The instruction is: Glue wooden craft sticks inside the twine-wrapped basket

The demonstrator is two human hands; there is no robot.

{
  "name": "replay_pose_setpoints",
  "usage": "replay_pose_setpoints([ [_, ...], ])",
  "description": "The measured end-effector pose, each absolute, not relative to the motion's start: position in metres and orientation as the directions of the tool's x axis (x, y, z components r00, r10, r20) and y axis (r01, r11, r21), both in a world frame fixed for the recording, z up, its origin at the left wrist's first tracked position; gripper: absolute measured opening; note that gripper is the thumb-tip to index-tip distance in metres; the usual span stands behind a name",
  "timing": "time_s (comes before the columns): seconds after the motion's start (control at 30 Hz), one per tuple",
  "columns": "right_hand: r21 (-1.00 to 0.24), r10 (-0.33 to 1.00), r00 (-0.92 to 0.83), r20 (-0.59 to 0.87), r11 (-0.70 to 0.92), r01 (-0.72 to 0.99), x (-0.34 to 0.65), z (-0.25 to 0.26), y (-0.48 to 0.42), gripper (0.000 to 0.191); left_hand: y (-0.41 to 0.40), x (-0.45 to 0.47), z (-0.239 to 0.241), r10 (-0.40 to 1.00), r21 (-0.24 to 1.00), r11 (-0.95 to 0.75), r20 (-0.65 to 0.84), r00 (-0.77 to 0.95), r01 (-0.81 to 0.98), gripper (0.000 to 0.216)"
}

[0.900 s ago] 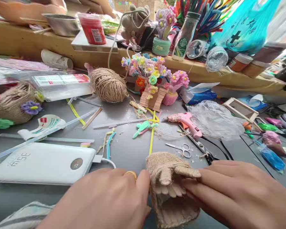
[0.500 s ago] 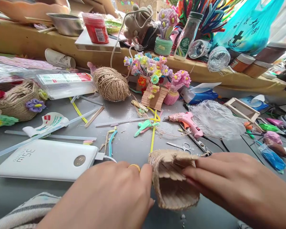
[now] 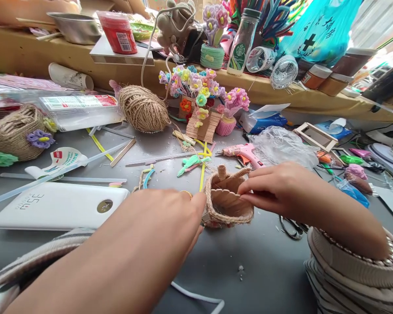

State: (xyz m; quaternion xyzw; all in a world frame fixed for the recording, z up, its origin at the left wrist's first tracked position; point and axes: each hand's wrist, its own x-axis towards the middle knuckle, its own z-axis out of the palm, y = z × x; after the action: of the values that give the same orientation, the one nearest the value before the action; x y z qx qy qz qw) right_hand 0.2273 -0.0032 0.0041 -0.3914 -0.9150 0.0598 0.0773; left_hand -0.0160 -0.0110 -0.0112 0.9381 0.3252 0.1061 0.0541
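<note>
A small twine-covered basket (image 3: 231, 213) lined with flat wooden sticks stands on the grey table between my hands, its opening tipped toward me. A short rolled stub rises from its back rim. My left hand (image 3: 170, 213) is closed on the basket's left side, its fingertips hidden behind the hand. My right hand (image 3: 268, 187) pinches the right part of the rim between thumb and fingers. Just beyond lie a pink glue gun (image 3: 242, 152) and a green clip-like piece (image 3: 191, 165). Black-handled scissors (image 3: 293, 227) lie below my right wrist.
A white power bank (image 3: 59, 205) lies left, near clear glue sticks (image 3: 65, 168). Farther back are a twine ball (image 3: 144, 109), fuzzy craft flowers (image 3: 196, 85) and crumpled clear plastic (image 3: 283, 146). A ledge behind holds a glass bottle (image 3: 244, 43) and a red tub (image 3: 118, 32).
The basket has moved away from me and now shows its stub at the back rim. My right hand has risen with it, and my left hand stays on the basket's side.
</note>
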Motion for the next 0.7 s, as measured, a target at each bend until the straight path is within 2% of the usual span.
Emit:
replay_pose_setpoints([
  [0.23, -0.187, 0.760, -0.647, 0.063, 0.646, 0.740, 0.2265, 0.0048, -0.0033, 0.025, -0.0209, -0.0195, -0.0074, 0.532, 0.080, -0.843, 0.262, 0.805, 0.531, 0.021],
  [0.33, -0.221, 0.778, -0.627, 0.032, 0.618, 0.755, 0.2262, 0.0056, -0.0024, 0.022, -0.0201, -0.0227, -0.0105, 0.527, 0.114, -0.850, 0.191, 0.828, 0.515, 0.030],
  [0.47, -0.264, 0.808, -0.589, -0.021, 0.563, 0.783, 0.2261, 0.0075, -0.0010, 0.021, -0.0178, -0.0211, -0.0106, 0.595, 0.209, -0.797, 0.111, 0.796, 0.567, 0.023],
  [0.6, -0.294, 0.830, -0.555, -0.057, 0.517, 0.804, 0.2268, 0.0096, -0.0004, 0.020, -0.0175, -0.0167, -0.0057, 0.618, 0.240, -0.777, 0.115, 0.777, 0.582, 0.026],
  [0.7, -0.323, 0.831, -0.552, -0.069, 0.505, 0.800, 0.2272, 0.0107, 0.0003, 0.020, -0.0174, -0.0149, -0.0033, 0.620, 0.240, -0.776, 0.125, 0.775, 0.583, 0.020],
])
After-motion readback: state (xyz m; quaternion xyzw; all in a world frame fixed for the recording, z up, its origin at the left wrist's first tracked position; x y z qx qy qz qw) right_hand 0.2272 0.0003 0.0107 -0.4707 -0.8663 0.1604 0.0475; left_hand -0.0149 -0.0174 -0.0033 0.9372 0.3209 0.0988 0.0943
